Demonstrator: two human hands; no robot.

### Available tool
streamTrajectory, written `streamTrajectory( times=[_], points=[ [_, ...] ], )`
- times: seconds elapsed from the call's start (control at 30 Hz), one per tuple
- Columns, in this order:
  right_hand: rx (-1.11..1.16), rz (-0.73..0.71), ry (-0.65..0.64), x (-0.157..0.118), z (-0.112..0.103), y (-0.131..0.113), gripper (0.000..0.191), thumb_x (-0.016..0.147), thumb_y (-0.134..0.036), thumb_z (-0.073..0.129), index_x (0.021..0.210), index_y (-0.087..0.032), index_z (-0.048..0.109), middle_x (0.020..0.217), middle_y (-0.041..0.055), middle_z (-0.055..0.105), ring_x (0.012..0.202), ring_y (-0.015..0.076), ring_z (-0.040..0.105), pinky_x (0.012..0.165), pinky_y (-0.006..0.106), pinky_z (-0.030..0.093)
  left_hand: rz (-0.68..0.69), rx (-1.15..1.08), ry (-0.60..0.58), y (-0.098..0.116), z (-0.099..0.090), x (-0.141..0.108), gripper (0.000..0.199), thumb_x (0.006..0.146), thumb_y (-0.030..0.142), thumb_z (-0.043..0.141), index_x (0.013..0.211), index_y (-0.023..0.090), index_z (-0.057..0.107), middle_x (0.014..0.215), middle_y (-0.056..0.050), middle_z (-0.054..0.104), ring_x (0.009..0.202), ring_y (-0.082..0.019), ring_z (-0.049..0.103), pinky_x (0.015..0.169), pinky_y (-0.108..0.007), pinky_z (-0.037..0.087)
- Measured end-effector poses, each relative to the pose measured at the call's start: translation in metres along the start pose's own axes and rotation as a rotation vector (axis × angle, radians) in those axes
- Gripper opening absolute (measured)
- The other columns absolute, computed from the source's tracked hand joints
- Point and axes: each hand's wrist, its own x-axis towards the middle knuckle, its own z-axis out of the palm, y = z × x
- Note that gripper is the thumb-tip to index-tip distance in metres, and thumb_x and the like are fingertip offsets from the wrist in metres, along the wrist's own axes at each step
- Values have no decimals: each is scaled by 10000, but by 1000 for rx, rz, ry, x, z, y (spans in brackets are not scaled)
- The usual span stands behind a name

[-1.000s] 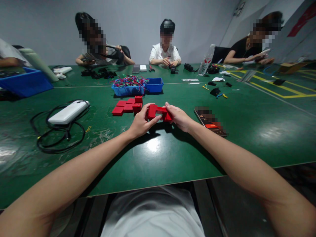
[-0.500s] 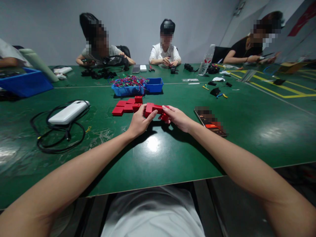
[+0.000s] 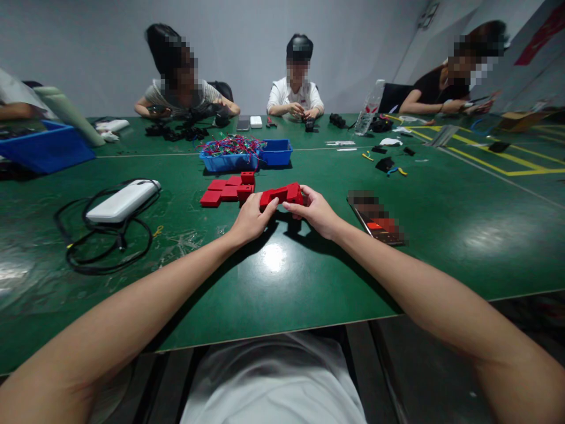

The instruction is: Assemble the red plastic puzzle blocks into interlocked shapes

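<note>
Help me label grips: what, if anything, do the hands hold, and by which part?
A red blocky piece, by its ends: left hand on the left end, right hand on the right.

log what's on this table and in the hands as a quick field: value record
left hand: left hand grips one end of a red part
right hand: right hand grips its other end
left of hands: red blocks, then a white box with a looped black cable
right of hands: phone
beyond: blue bin of colored wires
surface: green table
</note>
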Motion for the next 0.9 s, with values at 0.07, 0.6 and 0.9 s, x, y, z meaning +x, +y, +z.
streamTrajectory(
  times=[0.07, 0.6, 0.9],
  points=[
    [-16, -24, 0, 0, 1, 0, 540, 606, -348, 856, 1042, -197, 576, 941, 15, 678, 796, 142, 619, 648, 259, 514, -15, 28, -20, -2, 0, 0, 349, 935, 438, 489, 1037, 138, 636, 990, -98, 668, 952, -243, 615, 897, -384, 487],
    [-110, -206, -112, 0, -2, 7, 633, 580, -342, 855, 1121, -209, 556, 1069, 61, 694, 967, 217, 682, 917, 383, 535, -38, 131, -179, 7, -5, 1, 265, 873, 392, 549, 951, 158, 646, 937, -87, 681, 872, -241, 638, 803, -359, 500],
    [-327, -268, -193, -9, -1, -1, 571, 665, -348, 815, 1169, -226, 577, 948, 30, 688, 748, 162, 637, 693, 305, 523, -35, 94, -182, 2, -1, 2, 191, 790, 252, 596, 948, 158, 645, 949, -87, 676, 870, -240, 640, 821, -387, 519]
  ],
)
